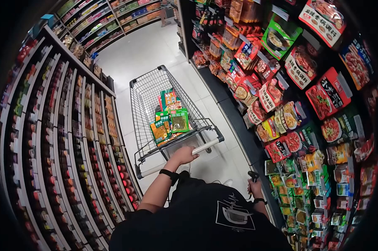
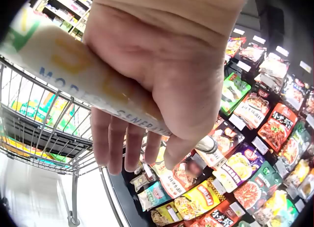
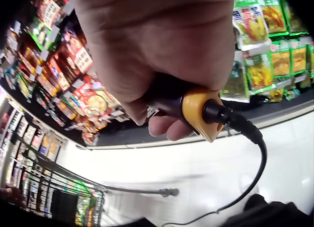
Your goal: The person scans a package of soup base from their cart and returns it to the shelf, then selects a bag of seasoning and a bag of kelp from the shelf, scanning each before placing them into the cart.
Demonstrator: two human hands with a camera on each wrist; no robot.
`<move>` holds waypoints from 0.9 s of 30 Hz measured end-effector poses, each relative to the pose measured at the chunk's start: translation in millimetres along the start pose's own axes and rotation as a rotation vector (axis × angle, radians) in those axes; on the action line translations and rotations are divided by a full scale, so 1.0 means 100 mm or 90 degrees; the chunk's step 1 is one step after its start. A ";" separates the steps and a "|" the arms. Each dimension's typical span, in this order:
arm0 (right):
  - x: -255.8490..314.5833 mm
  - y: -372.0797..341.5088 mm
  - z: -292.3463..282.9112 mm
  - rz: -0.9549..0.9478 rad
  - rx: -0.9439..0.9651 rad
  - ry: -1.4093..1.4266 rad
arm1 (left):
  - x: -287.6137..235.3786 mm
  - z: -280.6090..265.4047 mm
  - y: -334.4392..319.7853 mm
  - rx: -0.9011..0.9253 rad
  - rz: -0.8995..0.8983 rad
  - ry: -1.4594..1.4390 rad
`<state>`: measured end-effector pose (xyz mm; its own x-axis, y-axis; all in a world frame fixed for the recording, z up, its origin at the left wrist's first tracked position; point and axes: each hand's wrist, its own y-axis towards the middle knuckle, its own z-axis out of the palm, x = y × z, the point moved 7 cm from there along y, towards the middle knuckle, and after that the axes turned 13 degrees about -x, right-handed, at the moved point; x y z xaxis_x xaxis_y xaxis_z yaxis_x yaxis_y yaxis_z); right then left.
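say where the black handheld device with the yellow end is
In the right wrist view, the black handheld device with the yellow end is right of centre, gripped in the right hand, with a thin black cable attached.

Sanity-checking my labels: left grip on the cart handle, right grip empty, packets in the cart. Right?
Not quite: the right grip isn't empty. The right wrist view shows it holding a dark, yellow-ended device with a cable. Left grip on the cart handle, packets in the cart: correct.
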<state>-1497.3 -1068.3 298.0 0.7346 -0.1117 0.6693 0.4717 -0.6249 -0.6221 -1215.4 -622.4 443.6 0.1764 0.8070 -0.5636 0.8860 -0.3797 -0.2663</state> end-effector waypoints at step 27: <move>-1.05 -0.05 -0.14 0.117 -0.044 -0.038 | -0.26 0.01 0.09 0.164 -0.152 -0.379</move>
<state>-1583.6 -1063.9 236.7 0.8335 -0.1837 0.5211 0.2947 -0.6499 -0.7005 -1212.7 -646.9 455.2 -0.3412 0.5244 -0.7801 0.7282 -0.3773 -0.5721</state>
